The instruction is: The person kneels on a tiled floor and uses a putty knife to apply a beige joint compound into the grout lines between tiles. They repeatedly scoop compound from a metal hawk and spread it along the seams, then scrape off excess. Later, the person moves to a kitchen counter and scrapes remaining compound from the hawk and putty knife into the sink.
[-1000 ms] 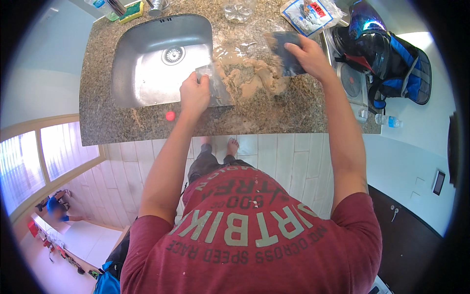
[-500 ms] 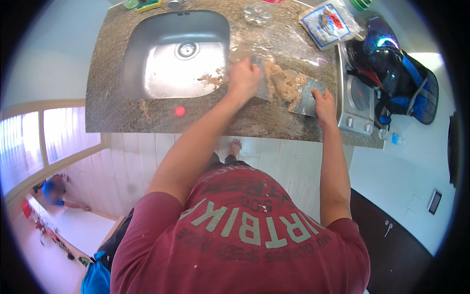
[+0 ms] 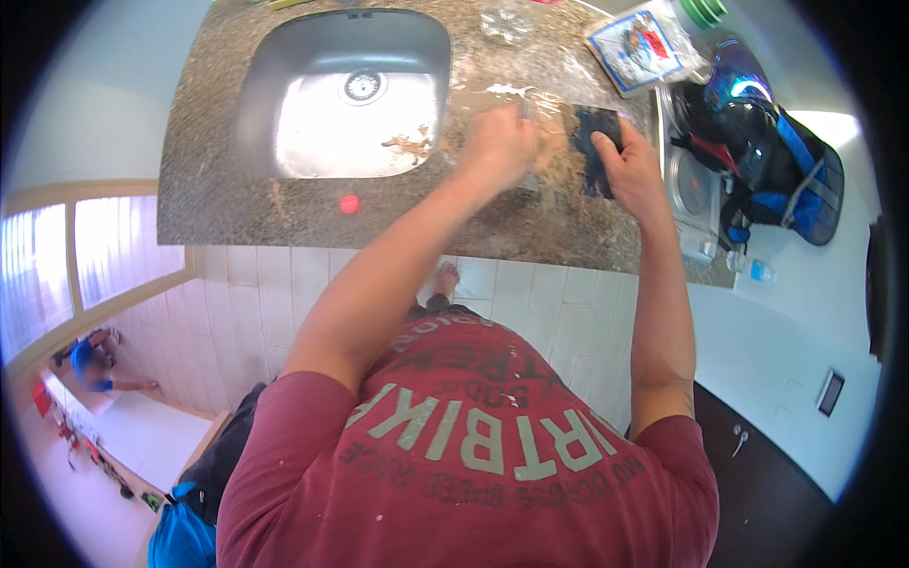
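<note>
My left hand is closed over the worktop just right of the sink, in a fist-like grip. The flat metal scraper plate in it is mostly hidden and blurred now. To its right, my right hand grips the edge of another flat scraper plate, which looks dark and is tilted up, thumb on its near face. Wet brown paste lies between the two hands, smeared on the speckled stone worktop.
A steel sink with brown residue is at the left, a red ball-like lump before it. Behind are a clear plastic bottle and a plastic bag of powder. A hob and black-blue backpack stand right.
My left hand has moved right, nearer the right hand. The right plate has turned from lying flattish with paste on it to tilted up and dark. The paste between them looks flatter and smeared.
</note>
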`<state>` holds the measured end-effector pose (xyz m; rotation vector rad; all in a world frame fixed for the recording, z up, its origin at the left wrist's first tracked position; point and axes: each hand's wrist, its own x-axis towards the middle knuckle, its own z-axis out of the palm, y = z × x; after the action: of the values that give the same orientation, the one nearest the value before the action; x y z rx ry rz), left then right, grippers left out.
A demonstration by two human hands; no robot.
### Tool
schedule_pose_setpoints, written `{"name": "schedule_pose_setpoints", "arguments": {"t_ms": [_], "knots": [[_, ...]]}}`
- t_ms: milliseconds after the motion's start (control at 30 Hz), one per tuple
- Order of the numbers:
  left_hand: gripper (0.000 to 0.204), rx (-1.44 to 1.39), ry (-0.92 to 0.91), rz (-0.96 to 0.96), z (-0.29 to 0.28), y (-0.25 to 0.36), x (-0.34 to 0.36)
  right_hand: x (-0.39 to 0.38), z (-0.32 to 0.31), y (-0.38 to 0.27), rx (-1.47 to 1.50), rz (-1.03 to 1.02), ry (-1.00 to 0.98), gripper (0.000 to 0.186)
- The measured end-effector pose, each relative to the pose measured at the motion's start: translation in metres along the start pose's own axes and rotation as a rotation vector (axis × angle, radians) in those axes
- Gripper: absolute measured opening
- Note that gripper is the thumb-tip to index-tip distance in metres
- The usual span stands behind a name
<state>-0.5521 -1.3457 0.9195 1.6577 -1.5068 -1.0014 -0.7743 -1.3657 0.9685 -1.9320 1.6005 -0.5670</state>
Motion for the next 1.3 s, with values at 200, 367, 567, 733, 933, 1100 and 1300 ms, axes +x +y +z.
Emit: {"name": "schedule_pose_setpoints", "arguments": {"t_ms": [200,367,567,733,933,1100,1300], "knots": [[0.038,-0.081,-0.049,-0.117,-0.029,-0.030,-0.016,-0.042,0.014,0.001,-0.351,-0.429,0.083,0.030],[0.034,-0.156,-0.057,-0.205,-0.036,-0.040,-0.038,-0.059,0.024,0.000,-0.558,-0.421,-0.136,0.036],[0.031,-0.259,-0.051,-0.228,-0.016,-0.051,-0.060,-0.022,0.021,0.005,-0.576,-0.459,-0.065,0.031],[0.030,-0.135,0.083,-0.111,0.001,-0.058,-0.076,-0.013,0.020,0.017,-0.508,-0.351,-0.266,0.026],[0.026,-0.572,-0.011,-0.348,0.024,-0.039,-0.101,0.067,-0.033,0.091,0.066,0.187,-0.344,0.049],[0.023,-0.705,0.059,-0.318,0.046,-0.039,-0.088,0.149,-0.014,0.139,-0.014,0.152,-0.231,0.050],[0.022,-0.517,0.077,-0.261,0.054,-0.045,-0.032,0.187,0.008,0.096,-0.120,0.074,-0.500,0.086]]}}
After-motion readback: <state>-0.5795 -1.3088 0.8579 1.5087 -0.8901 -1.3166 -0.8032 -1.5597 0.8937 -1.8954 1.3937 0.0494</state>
